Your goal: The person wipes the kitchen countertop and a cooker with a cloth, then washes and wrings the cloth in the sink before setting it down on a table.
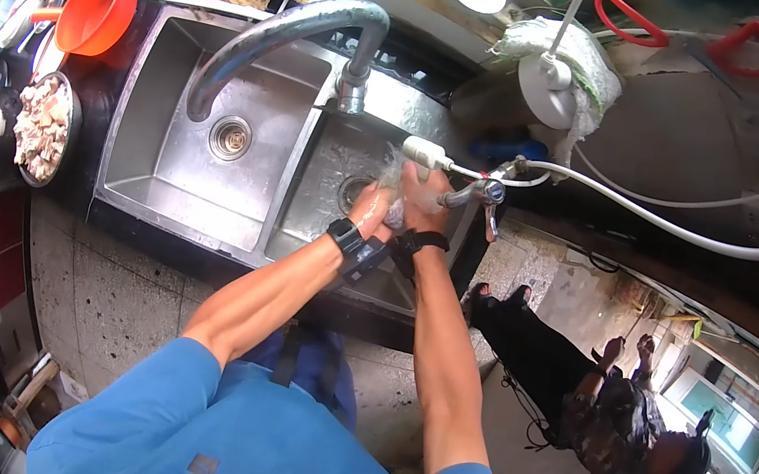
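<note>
My left hand (pixel 370 211) and my right hand (pixel 424 196) are close together over the right basin (pixel 306 224) of a steel sink. Both have curled fingers, and a pale, wet-looking patch shows between them. I cannot make out whether it is water or a small thing they hold. Just above them is a white tap attachment (pixel 426 152), with what looks like water falling below it. A small metal tap (pixel 474 194) stands right beside my right hand. The drain (pixel 354 194) is partly hidden behind my left hand. Dark bands circle both wrists.
A curved faucet (pixel 285 22) arches over the left basin (pixel 228 175). On the left stand a bowl of pale chopped pieces (pixel 43 127) and an orange strainer (pixel 99 15). Red-handled scissors (pixel 631 19) hang at upper right. Another person (pixel 611 420) stands to the right.
</note>
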`<state>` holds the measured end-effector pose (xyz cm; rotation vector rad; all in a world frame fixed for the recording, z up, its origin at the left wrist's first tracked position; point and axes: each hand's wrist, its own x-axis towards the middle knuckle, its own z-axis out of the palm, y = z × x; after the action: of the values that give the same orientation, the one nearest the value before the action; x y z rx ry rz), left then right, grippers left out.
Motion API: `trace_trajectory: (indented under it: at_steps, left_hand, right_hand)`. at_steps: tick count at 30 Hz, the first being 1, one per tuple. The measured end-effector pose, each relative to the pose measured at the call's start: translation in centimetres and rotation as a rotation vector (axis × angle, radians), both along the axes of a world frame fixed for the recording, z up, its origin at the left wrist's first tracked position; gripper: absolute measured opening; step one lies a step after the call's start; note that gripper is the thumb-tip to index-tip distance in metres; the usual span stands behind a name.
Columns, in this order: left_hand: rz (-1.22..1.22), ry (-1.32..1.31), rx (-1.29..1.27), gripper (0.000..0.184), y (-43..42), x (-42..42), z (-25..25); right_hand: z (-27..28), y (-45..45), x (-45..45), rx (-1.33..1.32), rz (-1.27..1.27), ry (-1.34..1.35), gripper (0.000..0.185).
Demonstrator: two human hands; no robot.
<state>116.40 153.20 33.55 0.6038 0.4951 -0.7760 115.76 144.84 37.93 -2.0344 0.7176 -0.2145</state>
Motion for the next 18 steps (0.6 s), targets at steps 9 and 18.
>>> trace_trajectory:
  at_steps: [9,18]
  left_hand:
    - [-0.112,-0.009,0.092,0.028,0.4,-0.6,-6.1]
    - [-0.054,0.213,-0.143,0.057,1.8,2.0,-0.3]
  right_hand:
    - [-0.3,0.8,-3.0,-0.352,0.182,-0.02,0.028]
    - [0.5,-1.5,-2.9,0.567,-0.066,-0.109,0.027]
